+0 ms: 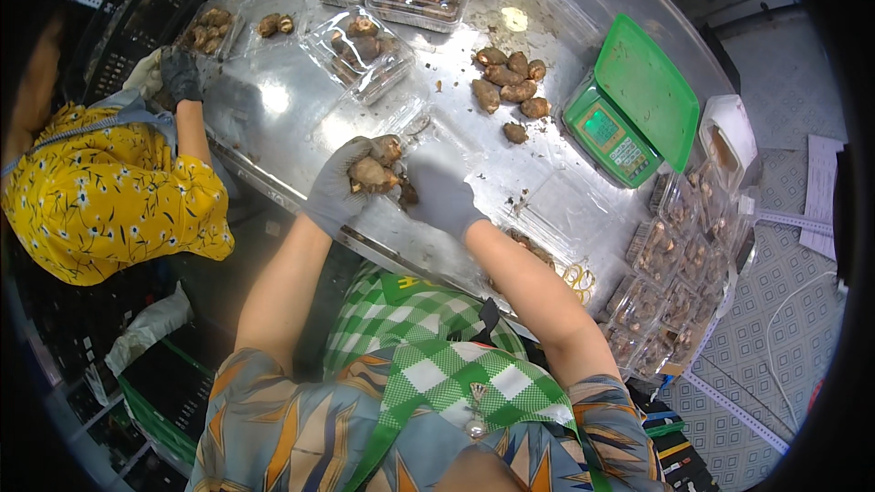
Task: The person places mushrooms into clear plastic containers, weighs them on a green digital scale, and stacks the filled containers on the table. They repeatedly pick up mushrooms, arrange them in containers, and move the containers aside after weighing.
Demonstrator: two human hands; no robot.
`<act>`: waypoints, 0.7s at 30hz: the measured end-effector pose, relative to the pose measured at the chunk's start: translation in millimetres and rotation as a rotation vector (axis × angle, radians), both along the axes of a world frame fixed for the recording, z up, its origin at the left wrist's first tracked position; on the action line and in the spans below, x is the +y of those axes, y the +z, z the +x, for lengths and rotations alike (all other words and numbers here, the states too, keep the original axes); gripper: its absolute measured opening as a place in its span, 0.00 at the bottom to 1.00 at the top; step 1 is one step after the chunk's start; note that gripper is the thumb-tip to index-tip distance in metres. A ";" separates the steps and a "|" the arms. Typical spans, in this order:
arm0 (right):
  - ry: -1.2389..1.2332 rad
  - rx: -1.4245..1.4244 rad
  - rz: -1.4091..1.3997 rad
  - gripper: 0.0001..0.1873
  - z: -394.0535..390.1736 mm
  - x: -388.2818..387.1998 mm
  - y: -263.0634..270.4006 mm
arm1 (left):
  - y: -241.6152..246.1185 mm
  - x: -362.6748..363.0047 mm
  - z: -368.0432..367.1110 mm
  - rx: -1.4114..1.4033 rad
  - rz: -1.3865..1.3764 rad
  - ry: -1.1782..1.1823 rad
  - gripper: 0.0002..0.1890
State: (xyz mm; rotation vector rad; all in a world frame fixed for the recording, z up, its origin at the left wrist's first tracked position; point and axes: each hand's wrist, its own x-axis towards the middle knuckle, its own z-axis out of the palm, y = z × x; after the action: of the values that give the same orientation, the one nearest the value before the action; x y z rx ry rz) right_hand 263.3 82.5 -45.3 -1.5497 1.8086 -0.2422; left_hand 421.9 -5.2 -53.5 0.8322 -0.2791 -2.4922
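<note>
Several brown taro corms (371, 176) sit in my left hand (338, 181), which wears a grey glove and is curled around them above the table's near edge. Beside it is my right hand (441, 195), also gloved in grey and blurred by motion. A darker corm (408, 194) shows between the two hands; whether the right fingers hold it is unclear. Just beyond the hands lies an open clear plastic clamshell box (448, 128). Loose taro corms (517, 91) lie in a group farther out on the metal table (256, 126).
A green digital scale (608, 133) stands right, near stacked filled boxes (660, 253). Filled clamshells (420, 0) line the far side. Rubber bands (578, 281) lie by my right forearm. At left, a co-worker in a yellow flowered top (116, 191) has gloved hands (179, 75) near a black crate (147, 20).
</note>
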 end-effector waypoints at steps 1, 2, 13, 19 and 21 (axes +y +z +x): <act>-0.030 -0.047 -0.033 0.20 -5.4 3.8 -2.1 | 1.8 -0.4 -0.4 -0.047 -0.082 -0.025 0.09; -0.102 -0.176 -0.112 0.21 -12.0 6.7 -5.2 | 5.6 -1.6 -0.9 -0.095 -0.164 -0.049 0.10; -0.369 -0.291 -0.526 0.27 -19.9 32.7 28.2 | 14.5 21.0 -23.5 -0.406 -0.504 -0.546 0.17; -0.300 -0.597 -0.529 0.24 -27.1 35.9 32.8 | 0.2 11.2 -14.6 -0.116 -0.260 -0.474 0.19; -0.336 -0.692 -0.479 0.22 -27.9 34.0 32.6 | -2.6 12.3 -13.7 -0.135 -0.308 -0.483 0.18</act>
State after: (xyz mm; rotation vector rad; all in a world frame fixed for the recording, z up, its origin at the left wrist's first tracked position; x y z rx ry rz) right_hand 235.3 116.5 -12.7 -1.2113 1.4777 -1.2806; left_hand 408.2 7.1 -56.1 0.8822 -0.9869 -2.7197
